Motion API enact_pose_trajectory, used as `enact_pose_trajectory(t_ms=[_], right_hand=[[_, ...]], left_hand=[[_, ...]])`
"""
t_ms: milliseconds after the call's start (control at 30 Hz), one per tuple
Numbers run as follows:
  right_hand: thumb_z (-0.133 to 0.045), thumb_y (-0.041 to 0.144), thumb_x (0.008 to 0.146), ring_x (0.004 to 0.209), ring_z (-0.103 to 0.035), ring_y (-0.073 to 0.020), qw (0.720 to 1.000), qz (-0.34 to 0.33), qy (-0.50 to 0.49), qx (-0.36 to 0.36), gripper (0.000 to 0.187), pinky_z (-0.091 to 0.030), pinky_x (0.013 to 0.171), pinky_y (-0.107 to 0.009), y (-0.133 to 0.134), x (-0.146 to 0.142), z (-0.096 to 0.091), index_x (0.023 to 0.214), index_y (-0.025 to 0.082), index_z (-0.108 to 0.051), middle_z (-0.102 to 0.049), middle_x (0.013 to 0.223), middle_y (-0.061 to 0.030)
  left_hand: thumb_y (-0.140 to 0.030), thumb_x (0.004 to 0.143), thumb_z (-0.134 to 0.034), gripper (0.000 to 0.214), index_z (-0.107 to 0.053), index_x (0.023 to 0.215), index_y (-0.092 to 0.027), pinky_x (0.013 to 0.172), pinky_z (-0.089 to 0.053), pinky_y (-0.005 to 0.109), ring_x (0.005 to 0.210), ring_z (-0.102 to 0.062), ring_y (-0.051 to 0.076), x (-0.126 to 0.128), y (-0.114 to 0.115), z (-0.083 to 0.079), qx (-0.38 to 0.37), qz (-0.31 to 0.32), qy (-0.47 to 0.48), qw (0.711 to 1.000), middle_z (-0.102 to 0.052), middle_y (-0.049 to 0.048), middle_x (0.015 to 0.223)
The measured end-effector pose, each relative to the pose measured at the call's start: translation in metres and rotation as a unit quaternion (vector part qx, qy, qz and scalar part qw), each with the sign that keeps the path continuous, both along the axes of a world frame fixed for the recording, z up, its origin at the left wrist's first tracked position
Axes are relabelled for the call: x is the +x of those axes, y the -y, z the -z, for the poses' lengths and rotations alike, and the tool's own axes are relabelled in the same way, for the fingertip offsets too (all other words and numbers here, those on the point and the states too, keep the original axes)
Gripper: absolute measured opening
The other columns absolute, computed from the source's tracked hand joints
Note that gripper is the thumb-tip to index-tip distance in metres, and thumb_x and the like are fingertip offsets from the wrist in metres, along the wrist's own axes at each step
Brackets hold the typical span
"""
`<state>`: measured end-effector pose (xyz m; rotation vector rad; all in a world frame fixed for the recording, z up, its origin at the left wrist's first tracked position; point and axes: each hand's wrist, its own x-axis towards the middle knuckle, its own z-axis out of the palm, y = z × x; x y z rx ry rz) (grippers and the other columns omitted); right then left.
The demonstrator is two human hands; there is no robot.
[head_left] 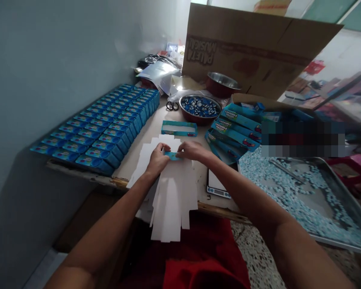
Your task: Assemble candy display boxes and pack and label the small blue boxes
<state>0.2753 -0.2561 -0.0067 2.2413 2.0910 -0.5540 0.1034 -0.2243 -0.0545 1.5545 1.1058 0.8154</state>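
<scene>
My left hand [159,159] and my right hand [193,151] are both closed with bent fingers on a carton blank [170,196], gripping the blue flap at its far end. The blank shows its white inside and runs back toward my body. More white blanks [141,160] lie spread beneath it, some past the table's front edge. Just beyond my hands, a folded blue candy box [179,128] rests with its long side open. What my curled fingertips press on is partly hidden.
Rows of blue boxes [108,124] fill the left. Black scissors [172,106] and a bowl of wrapped candies [200,107] sit ahead. On the right are folded boxes [234,124], a scale [218,184] and a metal tray [314,200] of pale-blue candies. Cardboard [252,48] stands behind.
</scene>
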Motion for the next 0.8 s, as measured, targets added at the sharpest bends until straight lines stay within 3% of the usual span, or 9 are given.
enact_pose_trajectory(t_ms=[167,267,433,567,667,800], right_hand=[[-0.063,0.039,0.086,0.075,-0.064,-0.0202,0.981,-0.169,0.084,0.039,0.030,-0.033,0.062,-0.028,-0.014,-0.007,-0.001,0.095,0.016,-0.081,-0.077,0.086,-0.0113],[-0.063,0.033,0.084,0.075,-0.065,-0.0205,0.971,-0.215,0.100,0.034,0.028,-0.035,0.064,-0.028,-0.024,-0.011,0.003,0.095,0.014,-0.080,-0.077,0.086,-0.0132],[-0.063,0.024,0.085,0.085,-0.069,-0.0233,0.968,-0.215,0.124,0.022,0.026,-0.040,0.069,-0.028,-0.033,-0.022,0.017,0.102,0.012,-0.077,-0.076,0.098,-0.0173],[-0.056,0.015,0.090,0.089,-0.069,-0.0220,0.974,-0.186,0.116,0.059,0.029,-0.045,0.075,-0.029,-0.026,-0.035,0.037,0.115,0.015,-0.071,-0.076,0.101,-0.0160],[-0.050,0.012,0.093,0.090,-0.070,-0.0225,0.975,-0.168,0.124,0.079,0.031,-0.046,0.075,-0.030,-0.024,-0.041,0.042,0.117,0.013,-0.070,-0.075,0.102,-0.0168],[-0.063,0.012,0.084,0.092,-0.069,-0.0230,0.979,-0.176,0.107,0.004,0.024,-0.048,0.074,-0.029,-0.029,-0.032,0.021,0.105,0.013,-0.074,-0.075,0.104,-0.0139]], left_hand=[[-0.003,0.054,-0.058,0.058,-0.056,0.110,-0.019,0.082,-0.045,0.033,0.089,-0.061,0.022,0.005,0.002,0.007,-0.006,-0.022,0.005,1.000,-0.067,0.0061,0.100],[-0.002,0.057,-0.058,0.062,-0.050,0.116,-0.018,0.086,-0.046,0.035,0.094,-0.063,0.024,0.008,0.003,0.012,-0.018,-0.036,0.009,0.999,-0.070,0.0093,0.104],[-0.004,0.060,-0.057,0.058,-0.049,0.115,-0.018,0.095,-0.046,0.038,0.107,-0.064,0.027,0.004,0.000,0.022,-0.032,-0.060,0.026,0.997,-0.069,0.0130,0.112],[-0.006,0.057,-0.054,0.056,-0.049,0.112,-0.019,0.096,-0.047,0.038,0.108,-0.064,0.026,0.001,-0.005,0.027,-0.108,-0.060,0.074,0.990,-0.068,0.0101,0.112],[-0.008,0.058,-0.055,0.054,-0.051,0.110,-0.019,0.096,-0.047,0.037,0.107,-0.063,0.024,0.003,-0.006,0.020,-0.127,-0.047,0.090,0.987,-0.068,0.0078,0.111],[-0.024,0.069,-0.069,0.046,-0.056,0.113,-0.018,0.090,-0.049,0.035,0.104,-0.064,0.024,-0.016,-0.003,-0.004,-0.124,-0.025,0.072,0.989,-0.067,0.0087,0.111]])
